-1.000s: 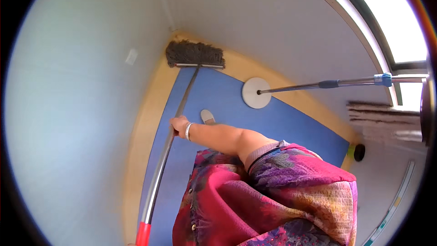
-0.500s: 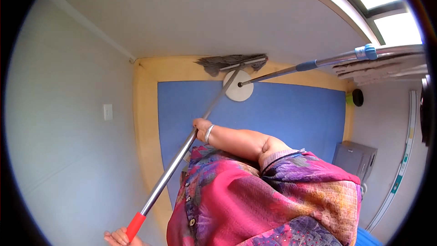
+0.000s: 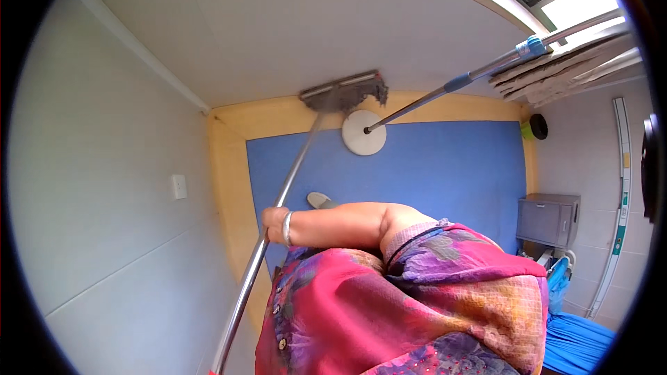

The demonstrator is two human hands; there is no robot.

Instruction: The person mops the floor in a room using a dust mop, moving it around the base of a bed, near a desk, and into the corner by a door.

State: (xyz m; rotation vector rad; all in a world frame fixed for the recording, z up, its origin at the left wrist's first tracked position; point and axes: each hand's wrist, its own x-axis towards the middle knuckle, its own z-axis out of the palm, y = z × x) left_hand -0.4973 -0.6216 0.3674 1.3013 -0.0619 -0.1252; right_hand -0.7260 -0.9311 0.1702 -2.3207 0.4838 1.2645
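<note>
My right hand, with a silver bangle at the wrist, is closed around the metal pole of a flat mop. The pole runs from the lower left up to a grey, shaggy mop head. That head lies tilted against the foot of the pale wall, over the yellow floor border. A sliver of the red grip shows at the lower edge; my left hand is out of view. Close beside the mop head, a white round disc rests on the blue floor with a second pole rising from it.
Grey-brown cloths hang below the window at upper right. A small grey cabinet stands at right, near a long spirit level against the wall. Blue fabric lies at lower right. A white wall switch is at left.
The mop head has tipped up onto the wall, its bar slanting differently. My right hand has moved left and down with the pole. My left hand has left the view at the bottom.
</note>
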